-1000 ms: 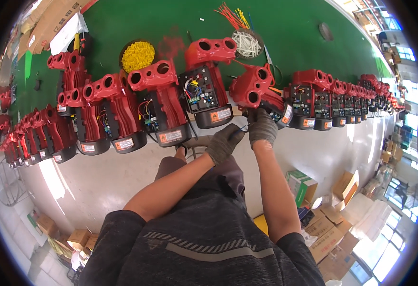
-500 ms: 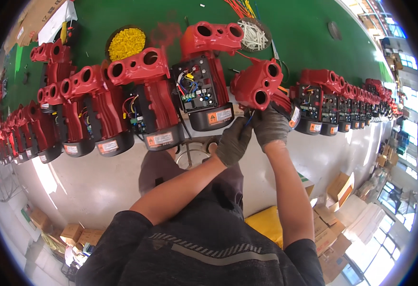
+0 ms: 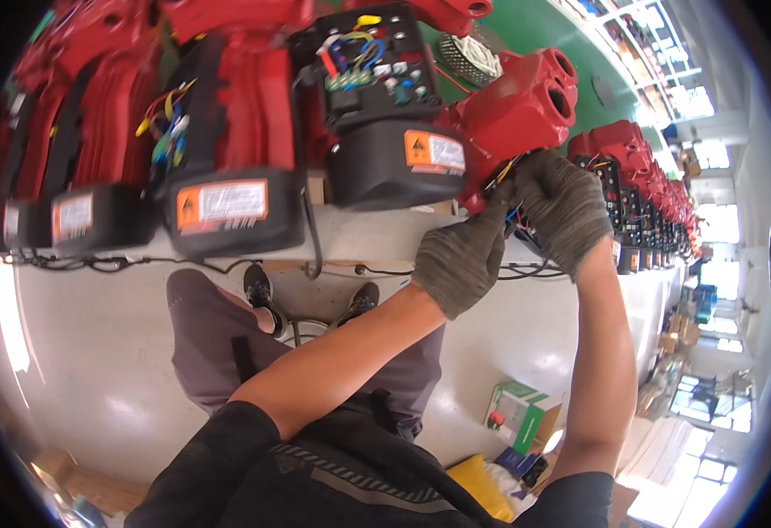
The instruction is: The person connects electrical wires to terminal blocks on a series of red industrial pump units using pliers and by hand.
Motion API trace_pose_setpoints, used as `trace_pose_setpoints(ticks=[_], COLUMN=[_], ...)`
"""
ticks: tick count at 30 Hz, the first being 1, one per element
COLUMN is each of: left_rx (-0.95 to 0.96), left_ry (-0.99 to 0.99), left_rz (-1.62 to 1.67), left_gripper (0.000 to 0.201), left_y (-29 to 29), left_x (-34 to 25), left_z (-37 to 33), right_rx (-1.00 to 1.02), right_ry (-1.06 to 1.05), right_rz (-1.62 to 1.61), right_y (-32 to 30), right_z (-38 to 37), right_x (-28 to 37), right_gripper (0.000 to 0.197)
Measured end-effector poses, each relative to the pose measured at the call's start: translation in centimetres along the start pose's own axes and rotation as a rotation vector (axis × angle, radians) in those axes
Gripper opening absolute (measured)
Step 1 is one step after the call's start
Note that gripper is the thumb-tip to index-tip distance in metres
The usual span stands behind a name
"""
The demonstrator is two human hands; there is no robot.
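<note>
A red pump-like housing [image 3: 517, 110] with round ports sits tilted at the bench edge, and both my hands work at its lower end. My left hand [image 3: 465, 264], in a dark grey-green knit glove, has its fingers pinched together at thin blue wires [image 3: 513, 214]. Gloved the same way, my right hand [image 3: 566, 209] curls over the wires from the other side, its fingertips nearly touching the left ones. Yellow and dark leads show just above the fingers. The exact ends of the wires are hidden by the gloves. Left of them stands a similar unit with an exposed circuit board [image 3: 377, 79] and black cap [image 3: 377, 172].
More red units [image 3: 253, 106] with black caps line the bench to the left, and another row [image 3: 641, 176] runs off to the right. A mesh bowl of white sleeves [image 3: 473, 57] stands behind. Black cable [image 3: 139, 262] runs along the bench edge. A green-and-white box [image 3: 522, 415] is on the floor.
The view has moved closer and swung, so the units look larger. The housing at my hands has turned, its ports now facing right. My right hand has curled further over the wires.
</note>
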State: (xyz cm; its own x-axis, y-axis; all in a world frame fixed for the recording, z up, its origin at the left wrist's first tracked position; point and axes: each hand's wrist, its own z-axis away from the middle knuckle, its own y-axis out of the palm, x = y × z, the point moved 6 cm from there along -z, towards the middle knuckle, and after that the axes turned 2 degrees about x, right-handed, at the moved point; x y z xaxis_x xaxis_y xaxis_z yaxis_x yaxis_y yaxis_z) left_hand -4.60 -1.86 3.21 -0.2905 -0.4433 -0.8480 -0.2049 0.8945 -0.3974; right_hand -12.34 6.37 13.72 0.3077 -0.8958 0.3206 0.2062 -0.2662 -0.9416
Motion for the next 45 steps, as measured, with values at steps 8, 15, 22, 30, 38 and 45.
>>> trace_pose_setpoints(ticks=[8,15,22,30,38,45], left_rx=[0.021,-0.008,-0.012,-0.02,-0.091,-0.164], left_ry=[-0.07,-0.116,-0.19,-0.186,-0.216,-0.257], left_rz=[0.123,0.151,0.189,0.189,0.365,0.431], left_gripper=[0.054,0.057,0.062,0.062,0.052,0.044], left_y=[0.7,0.3,0.7,0.6,0.5,0.3], left_x=[0.0,-0.6,-1.0,-0.9,-0.7,-0.8], left_z=[-0.3,0.0,0.0,0.1,0.1,0.2], right_rx=[0.047,-0.096,0.083,0.21,0.226,0.125], right_ry=[0.047,-0.092,-0.066,-0.251,-0.244,-0.443], right_rz=[-0.101,-0.055,-0.111,0.296,0.342,0.419], right_y=[-1.5,-3.0,-2.0,-2.5,-3.7,-3.1], right_z=[0.3,2.7,3.2,1.9,1.6,1.2], right_x=[1.9,0.9,1.1,3.8,5.3,6.4], right_gripper=[0.022,0.023,0.027,0.019,0.015,0.022])
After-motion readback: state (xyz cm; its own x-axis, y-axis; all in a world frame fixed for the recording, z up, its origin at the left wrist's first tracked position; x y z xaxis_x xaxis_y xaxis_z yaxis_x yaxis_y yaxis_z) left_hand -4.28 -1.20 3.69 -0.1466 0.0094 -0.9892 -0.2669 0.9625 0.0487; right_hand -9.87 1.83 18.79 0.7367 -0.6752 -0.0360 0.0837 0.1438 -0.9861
